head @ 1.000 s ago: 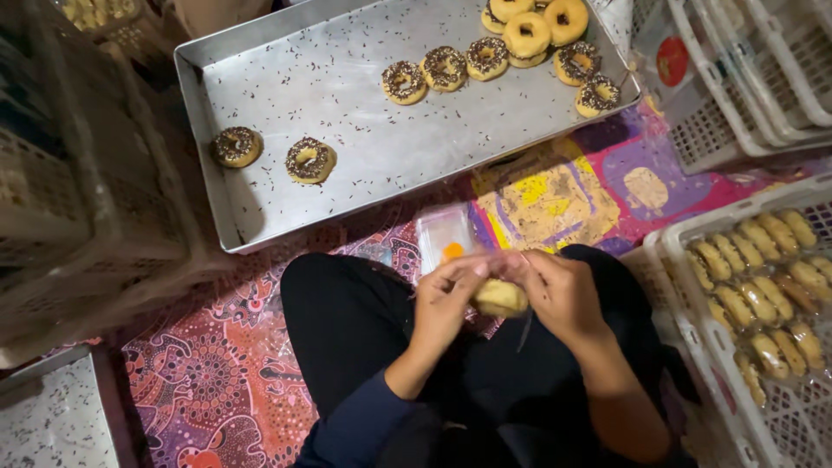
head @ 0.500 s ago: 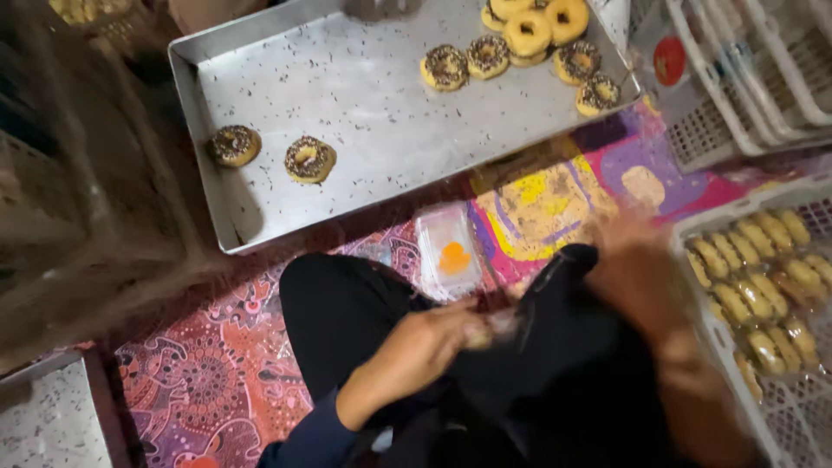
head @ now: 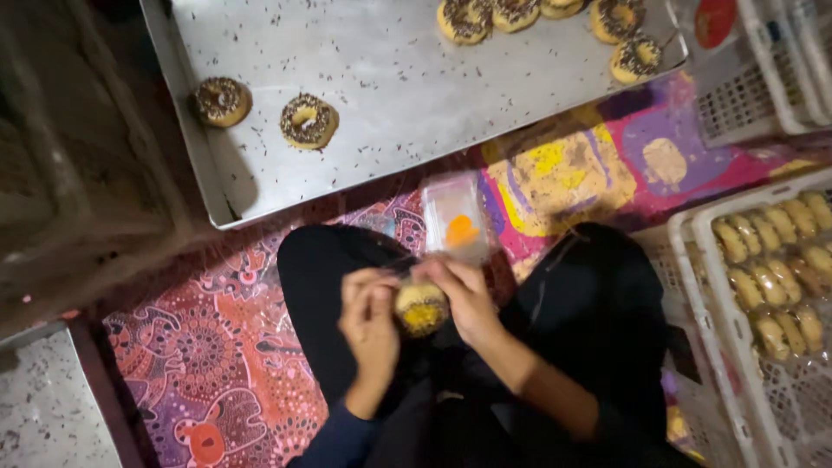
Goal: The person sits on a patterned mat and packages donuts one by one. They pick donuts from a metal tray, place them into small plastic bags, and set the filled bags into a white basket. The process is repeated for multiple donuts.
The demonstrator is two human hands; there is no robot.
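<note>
Two hands meet over the lap: left hand (head: 371,314) pinches one edge of the doughnut (head: 421,307), right hand (head: 466,299) the other, steadying it between them. Just beyond lies a clear plastic packet (head: 455,217); farther off, the metal tray (head: 399,104).

Yellow-topped donut (head: 421,307) pinched between both hands, over the lap, tilted toward the camera, partly hidden by fingers, clear plastic bag (head: 454,217) with orange print just above the donut, mouth touching it, blurred
</note>
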